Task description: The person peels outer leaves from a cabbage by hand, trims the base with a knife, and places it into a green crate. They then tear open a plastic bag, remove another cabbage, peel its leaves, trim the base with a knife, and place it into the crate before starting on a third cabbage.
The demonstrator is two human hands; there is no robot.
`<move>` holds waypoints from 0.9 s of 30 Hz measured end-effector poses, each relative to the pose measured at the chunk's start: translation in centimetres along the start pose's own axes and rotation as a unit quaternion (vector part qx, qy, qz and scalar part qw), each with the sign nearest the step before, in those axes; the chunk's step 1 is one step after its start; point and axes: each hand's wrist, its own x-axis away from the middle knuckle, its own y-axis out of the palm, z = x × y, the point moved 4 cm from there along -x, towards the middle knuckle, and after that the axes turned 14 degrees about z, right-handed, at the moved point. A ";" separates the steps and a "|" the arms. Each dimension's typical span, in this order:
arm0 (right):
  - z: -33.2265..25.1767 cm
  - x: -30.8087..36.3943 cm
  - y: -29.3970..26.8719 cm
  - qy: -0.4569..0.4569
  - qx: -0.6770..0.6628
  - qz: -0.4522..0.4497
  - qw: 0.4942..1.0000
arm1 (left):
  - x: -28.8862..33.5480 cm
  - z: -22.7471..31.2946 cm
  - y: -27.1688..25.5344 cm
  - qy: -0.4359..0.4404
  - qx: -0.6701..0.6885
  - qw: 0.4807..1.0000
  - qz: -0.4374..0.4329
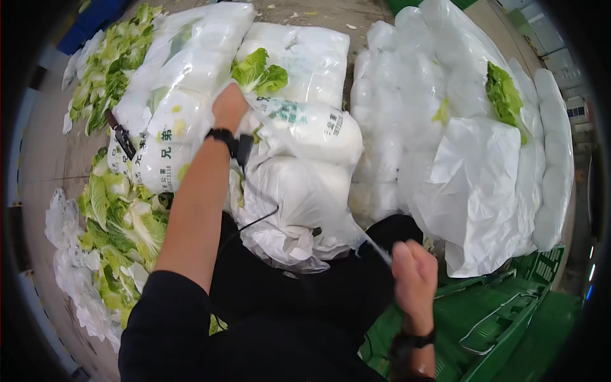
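My left hand (229,107) is stretched forward and grips the upper edge of a clear plastic bag (305,191). My right hand (412,268) is pulled back near my body, closed on the bag's other stretched corner. The thin plastic spans between both hands, over white sacks (299,137) packed with cabbage. A green cabbage leaf (258,73) lies on a sack just past my left hand. Each wrist wears a black band.
Loose cabbage leaves (121,223) and plastic scraps litter the floor at left. A big pile of white plastic-wrapped bundles (445,127) stands at right, with a leafy cabbage (506,95) on it. Green plastic crates (503,312) sit at lower right.
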 end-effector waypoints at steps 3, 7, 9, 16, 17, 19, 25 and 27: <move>-1.6 -1.6 4.2 -0.370 0.266 0.108 0.884 | 1.1 0.2 -0.5 0.015 0.060 0.996 -0.067; -2.1 -0.4 14.1 -0.535 0.147 -0.049 0.831 | 2.3 -1.3 0.8 0.024 0.152 0.987 -0.046; 0.1 0.0 20.2 -0.387 -0.022 -0.279 0.879 | 2.9 -0.8 1.2 -0.006 0.173 0.985 -0.015; 9.4 -11.6 23.5 -0.356 0.286 -0.079 0.886 | -5.5 -3.7 1.4 0.121 0.338 0.927 0.104; 8.8 -12.9 22.6 -0.347 0.293 -0.080 0.887 | -6.4 -2.1 1.5 0.147 0.352 0.920 0.086; 8.8 -16.3 20.8 -0.174 0.118 -0.067 0.975 | -5.5 3.7 1.6 0.061 0.353 0.931 0.069; 13.4 -23.8 16.7 -0.003 -0.097 -0.085 0.992 | -2.7 4.2 2.9 0.022 0.090 0.994 0.057; 14.7 -26.4 14.5 0.121 -0.227 -0.133 0.957 | -0.7 5.8 2.0 0.105 0.091 0.990 0.031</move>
